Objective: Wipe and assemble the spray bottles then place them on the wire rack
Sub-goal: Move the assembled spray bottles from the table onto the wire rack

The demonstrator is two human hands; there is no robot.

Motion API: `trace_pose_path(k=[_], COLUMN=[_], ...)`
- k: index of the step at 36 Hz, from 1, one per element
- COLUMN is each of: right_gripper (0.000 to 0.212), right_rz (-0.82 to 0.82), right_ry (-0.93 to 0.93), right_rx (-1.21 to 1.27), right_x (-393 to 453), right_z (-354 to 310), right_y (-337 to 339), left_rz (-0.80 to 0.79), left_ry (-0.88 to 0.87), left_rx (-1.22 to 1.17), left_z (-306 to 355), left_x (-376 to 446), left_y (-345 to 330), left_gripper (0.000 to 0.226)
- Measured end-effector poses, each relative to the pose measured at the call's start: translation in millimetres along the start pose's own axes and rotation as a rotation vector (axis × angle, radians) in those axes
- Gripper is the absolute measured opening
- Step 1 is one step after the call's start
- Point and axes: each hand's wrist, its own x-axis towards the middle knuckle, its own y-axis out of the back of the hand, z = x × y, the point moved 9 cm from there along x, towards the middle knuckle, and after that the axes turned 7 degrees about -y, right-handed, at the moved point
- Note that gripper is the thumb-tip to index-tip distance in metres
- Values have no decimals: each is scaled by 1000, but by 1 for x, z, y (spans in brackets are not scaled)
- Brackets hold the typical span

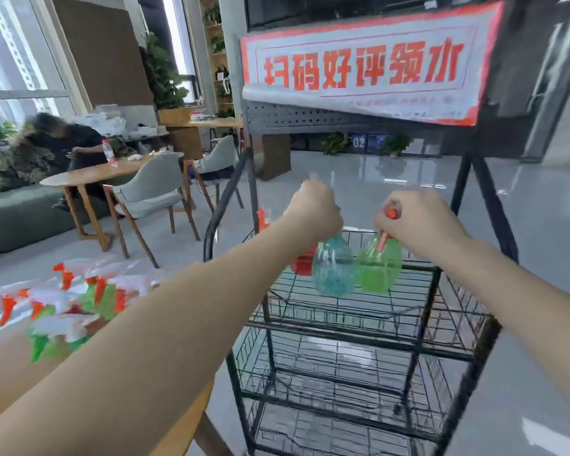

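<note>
Gripping translucent pear-shaped bottles, teal (333,269) and green (379,269), both hands (313,209) (415,218) over black wire rack (343,327)

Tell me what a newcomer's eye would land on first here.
The big red-and-white sign atop the black wire rack grabs attention first. Just below it, the left hand holds a blue spray bottle and the right hand a green spray bottle over the top shelf.
</note>
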Motion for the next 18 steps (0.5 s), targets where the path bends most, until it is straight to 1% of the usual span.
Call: trace_pose_path(k=[2,3,5,8,12,18], right_gripper=[7,8,11,18,18,18], right_rz=[8,2,-8,-23,-49,-88], right_ry=[0,2,9,18,41,67], right_rx=[-20,-30,-65,-109,-142,-196], right_x=[10,15,25,41,60,78], right_z=[12,18,27,36,39,41], right_y=[-9,-16,-29,-48,-69,-90], left_rz=[-28,-26,-20,-23,-29,-34], left_ry=[18,29,44,58,71,80], left_rx=[6,1,-10,-7,37,70], left_z=[-3,-5,-11,-20,-32,-47], left_x=[15,23,38,57,75,94], left_y=[-23,-32,-49,-72,-93,-107], left_gripper=[38,42,40,26,36,34])
